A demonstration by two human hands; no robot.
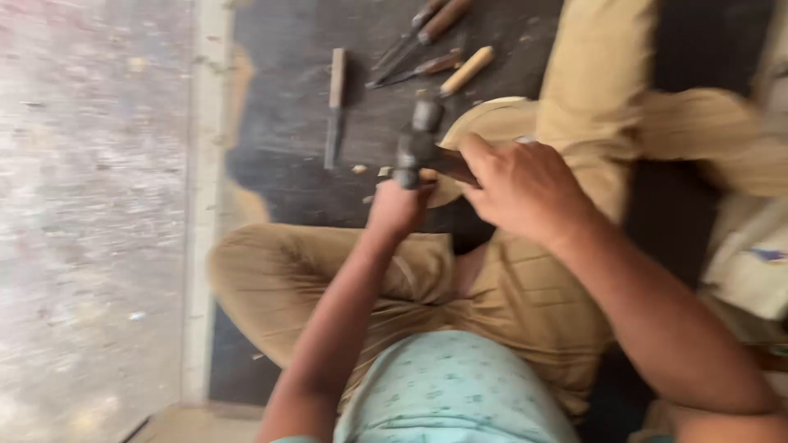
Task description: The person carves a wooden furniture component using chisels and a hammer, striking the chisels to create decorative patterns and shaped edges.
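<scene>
The left hand (pixel 398 209) is fisted around a dark, heavy-looking hammer (pixel 417 143), just above its knuckles. The right hand (pixel 521 184) presses fingers onto a pale, stiff wooden disc (pixel 492 123) beneath it; chisels (pixel 410 49) lie beyond.

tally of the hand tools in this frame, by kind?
Hammer, in the left hand: 1
Flat file or chisel lying alone on the dark mat: 1
Wooden-handled carving tools in the cluster at top: 4
Total: 6
The right hand rests on the wooden workpiece.
</scene>
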